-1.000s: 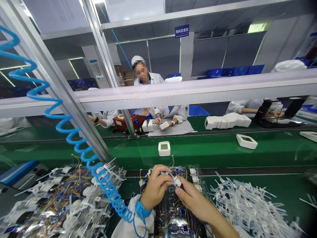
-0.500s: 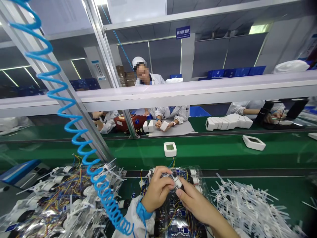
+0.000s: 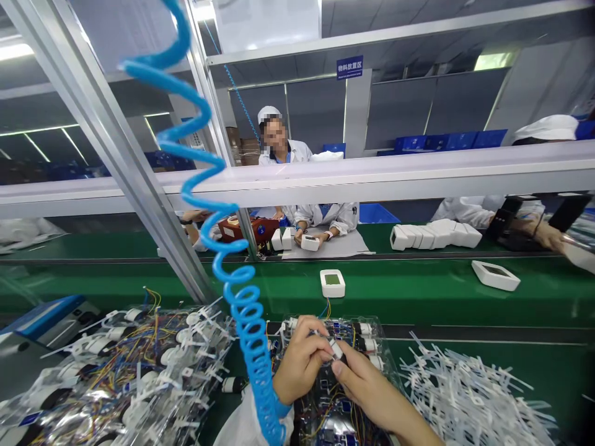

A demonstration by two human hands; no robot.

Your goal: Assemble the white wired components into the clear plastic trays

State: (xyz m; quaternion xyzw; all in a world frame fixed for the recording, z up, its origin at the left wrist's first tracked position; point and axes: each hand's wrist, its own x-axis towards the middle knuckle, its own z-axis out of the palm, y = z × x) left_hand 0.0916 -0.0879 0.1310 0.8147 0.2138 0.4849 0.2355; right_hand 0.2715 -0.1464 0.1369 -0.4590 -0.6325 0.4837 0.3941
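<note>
My left hand point(image 3: 304, 359) and my right hand point(image 3: 365, 381) meet over a clear tray point(image 3: 388, 347) of wired parts. Between them is a small cylindrical part point(image 3: 335, 350) with a white body and a black end. The right hand grips its black end, while the left fingers pinch at the white side; whether they also hold a thin strip there I cannot make out. Similar white-and-black cylinders point(image 3: 367, 344) lie in the tray with blue circuit boards point(image 3: 346, 406) and coloured wires. A blue coiled cord point(image 3: 251, 322) runs down to the band on my left wrist, partly covering it.
White cable ties point(image 3: 474, 390) are heaped at right. Wired assemblies point(image 3: 153, 371) with ties on them pile up at left. White square devices point(image 3: 332, 283) ride the green conveyor point(image 3: 409, 291). Across it, a co-worker's hands point(image 3: 320, 238) hold a white device. A metal post point(image 3: 139, 173) stands at left.
The view has shifted, and the coiled cord now hangs farther right, over my left wrist. My hands keep gripping the cylindrical part. Devices on the conveyor appear farther right.
</note>
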